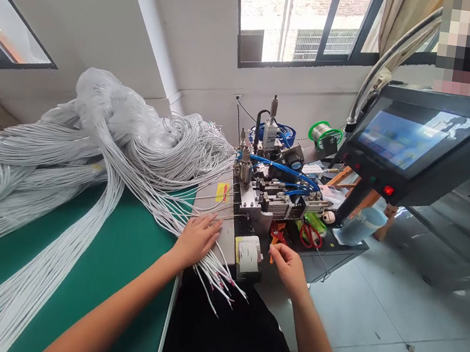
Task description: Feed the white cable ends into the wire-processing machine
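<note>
My left hand (196, 239) lies flat with fingers stretched out on a fan of thin white cables (214, 271) at the edge of the green mat (121, 253). The cable ends, with stripped coloured tips, hang over the table edge toward my lap. My right hand (288, 264) is held in a pinch in front of the small wire-processing machine (276, 193); what it pinches is too small to make out. A white and yellow block (248, 255) sits between my hands.
A huge bundle of white cables (92, 145) spreads across the mat from a plastic bag at left. A touchscreen panel (412, 141) stands at right, above a blue cup (362, 224). Red-handled scissors (308, 235) and orange pliers (275, 236) lie by the machine.
</note>
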The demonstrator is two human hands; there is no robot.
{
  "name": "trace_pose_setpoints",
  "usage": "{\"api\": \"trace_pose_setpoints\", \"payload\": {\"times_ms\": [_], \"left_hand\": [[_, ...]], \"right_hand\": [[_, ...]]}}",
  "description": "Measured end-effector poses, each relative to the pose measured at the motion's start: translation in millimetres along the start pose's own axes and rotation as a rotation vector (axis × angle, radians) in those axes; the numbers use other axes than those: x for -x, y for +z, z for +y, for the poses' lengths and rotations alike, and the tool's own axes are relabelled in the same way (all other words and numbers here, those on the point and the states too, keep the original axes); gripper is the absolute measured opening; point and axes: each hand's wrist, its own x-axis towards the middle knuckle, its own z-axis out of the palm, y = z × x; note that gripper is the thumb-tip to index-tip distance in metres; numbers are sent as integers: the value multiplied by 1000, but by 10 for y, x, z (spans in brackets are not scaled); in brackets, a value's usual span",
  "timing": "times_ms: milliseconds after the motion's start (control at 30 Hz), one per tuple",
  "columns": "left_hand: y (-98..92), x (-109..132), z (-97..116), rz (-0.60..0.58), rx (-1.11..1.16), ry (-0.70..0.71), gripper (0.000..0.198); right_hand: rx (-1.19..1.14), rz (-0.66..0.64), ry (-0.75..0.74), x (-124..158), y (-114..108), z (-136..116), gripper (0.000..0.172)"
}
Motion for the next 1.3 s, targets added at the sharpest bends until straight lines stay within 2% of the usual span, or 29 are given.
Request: {"api": "trace_pose_setpoints", "payload": {"times_ms": [133, 267, 400, 467, 533, 633, 767, 933, 1100, 1300], "left_hand": [[-100, 84, -30, 13, 43, 49, 37], [-263, 191, 12, -127, 105, 152, 43], [-353, 325, 40, -282, 138, 201, 71], [-340, 389, 38, -335, 143, 224, 87], [-295, 439, 34, -362, 124, 235, 93], [-208, 479, 47, -338, 64, 191, 82], [-116, 462, 100, -229, 24, 154, 71], [-31, 387, 129, -116, 37, 172, 59], [61, 359, 99, -14, 32, 225, 45], [39, 331, 71, -35, 76, 247, 33]], "right_hand": [[135, -110, -34, 213, 38, -162, 40], [248, -219, -91, 406, 130, -234, 35], [282, -280, -80, 547, 211, -222, 36], [276, -289, -73, 581, 251, -216, 37], [276, -277, -71, 589, 298, -223, 39], [330, -242, -77, 561, 387, -254, 40], [441, -217, -99, 493, 506, -291, 39], [496, -230, -76, 428, 578, -345, 31], [615, -289, -83, 412, 561, -445, 24], [662, -308, -116, 370, 467, -583, 16]]}}
